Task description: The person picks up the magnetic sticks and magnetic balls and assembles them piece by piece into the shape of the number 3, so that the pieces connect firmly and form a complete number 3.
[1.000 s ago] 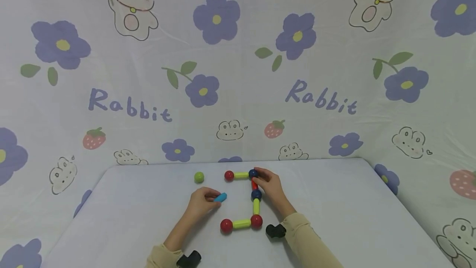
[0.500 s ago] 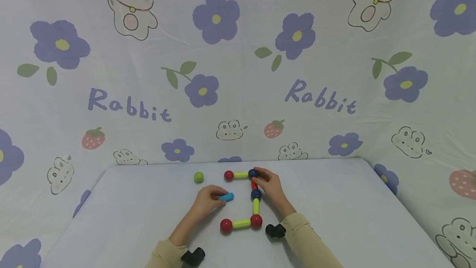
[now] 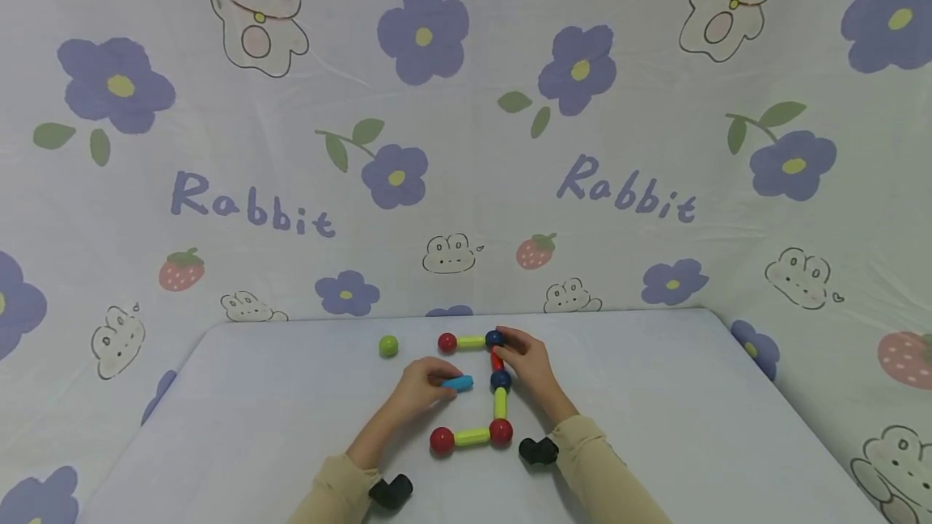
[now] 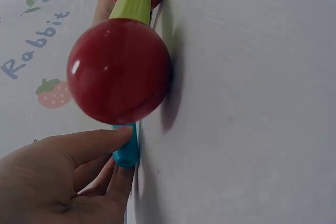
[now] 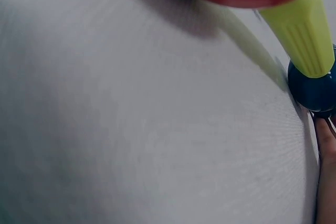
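My left hand [image 3: 418, 388] pinches a light blue rod [image 3: 459, 383] between thumb and fingers; its free end points right, toward the near dark blue ball [image 3: 500, 379]. In the left wrist view the blue rod [image 4: 126, 153] shows behind a large red ball [image 4: 119, 71]. My right hand [image 3: 531, 364] grips the far dark blue ball [image 3: 494, 339] at the corner of a joined shape, fingertips by the red rod [image 3: 497, 360]. That shape runs from a far red ball [image 3: 447, 342] through yellow-green rods to the front red balls [image 3: 501, 432].
A loose green ball [image 3: 389, 346] lies at the back left of the white table [image 3: 655, 395]. Black wrist-worn pieces [image 3: 539, 451] sit by both cuffs. A patterned cloth [image 3: 480, 144] hangs behind the table.
My left hand has moved right with the light blue rod, bringing it nearer the dark blue balls, and the rod has turned more level. My right hand has stayed in place.
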Motion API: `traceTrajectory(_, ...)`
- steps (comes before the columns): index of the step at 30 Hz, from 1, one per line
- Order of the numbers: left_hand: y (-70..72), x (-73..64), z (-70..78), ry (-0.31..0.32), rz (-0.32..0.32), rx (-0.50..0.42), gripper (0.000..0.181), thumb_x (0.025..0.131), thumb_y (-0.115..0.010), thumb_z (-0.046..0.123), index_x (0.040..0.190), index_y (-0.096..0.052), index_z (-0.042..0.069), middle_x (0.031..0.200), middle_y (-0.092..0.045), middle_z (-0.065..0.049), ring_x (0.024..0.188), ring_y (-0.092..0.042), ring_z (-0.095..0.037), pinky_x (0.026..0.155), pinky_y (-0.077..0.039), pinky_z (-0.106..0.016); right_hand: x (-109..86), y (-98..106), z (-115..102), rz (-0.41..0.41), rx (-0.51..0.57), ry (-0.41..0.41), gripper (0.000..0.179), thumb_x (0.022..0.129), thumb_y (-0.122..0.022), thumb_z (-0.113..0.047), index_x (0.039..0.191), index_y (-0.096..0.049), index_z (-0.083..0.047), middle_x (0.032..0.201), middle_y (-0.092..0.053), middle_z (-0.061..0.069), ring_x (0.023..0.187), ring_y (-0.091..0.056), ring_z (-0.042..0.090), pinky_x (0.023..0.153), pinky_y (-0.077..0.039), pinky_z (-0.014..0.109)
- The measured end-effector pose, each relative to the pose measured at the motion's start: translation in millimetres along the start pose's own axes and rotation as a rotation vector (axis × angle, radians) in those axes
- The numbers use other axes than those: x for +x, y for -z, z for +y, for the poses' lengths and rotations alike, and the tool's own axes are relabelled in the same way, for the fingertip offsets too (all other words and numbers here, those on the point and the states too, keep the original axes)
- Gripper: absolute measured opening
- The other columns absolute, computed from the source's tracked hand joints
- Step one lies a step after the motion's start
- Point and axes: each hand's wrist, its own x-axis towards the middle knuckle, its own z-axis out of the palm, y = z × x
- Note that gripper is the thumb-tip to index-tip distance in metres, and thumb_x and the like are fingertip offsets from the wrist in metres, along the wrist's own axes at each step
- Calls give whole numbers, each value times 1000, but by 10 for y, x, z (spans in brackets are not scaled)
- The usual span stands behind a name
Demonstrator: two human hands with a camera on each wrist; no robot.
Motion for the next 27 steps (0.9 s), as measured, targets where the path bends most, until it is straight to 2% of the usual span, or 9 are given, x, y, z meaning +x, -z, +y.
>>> traceTrajectory(7, -66, 67, 59, 9, -39, -8, 26, 83, -73, 2, 108, -71, 7, 108, -68, -10, 104, -65, -23, 94, -55, -38, 197, -43, 333, 35, 7, -8, 45, 91, -66, -6, 135, -56, -3, 140, -55, 18, 132, -52, 33, 107, -45, 40)
traceTrajectory(10, -94, 97, 62, 10, -47, -7, 26, 83, -73, 3, 109, -71, 8, 108, -68, -9, 104, -65, -23, 94, -55, -38, 184, -32, 300, 31, 14, -16, 46, 91, -66, -6, 135, -56, -3, 141, -55, 18, 132, -52, 33, 107, -44, 41)
traceTrajectory(17, -133, 142, 58, 6, -48, 2, 26, 83, -73, 3, 109, -72, 8, 109, -69, -8, 104, -65, -22, 94, -55, -38, 16, 3, 9, -11, 5, 0, 47, 91, -64, -5, 135, -53, 4, 141, -53, 23, 132, -52, 36, 107, -44, 43)
traceTrajectory(27, -151, 168, 67, -7, -64, 2, 25, 84, -73, 3, 108, -72, 8, 109, -68, -8, 105, -65, -23, 94, -55, -37, -1, 17, 8, -19, 19, 12, 46, 92, -64, -6, 135, -52, 4, 141, -53, 23, 133, -51, 36, 108, -43, 43)
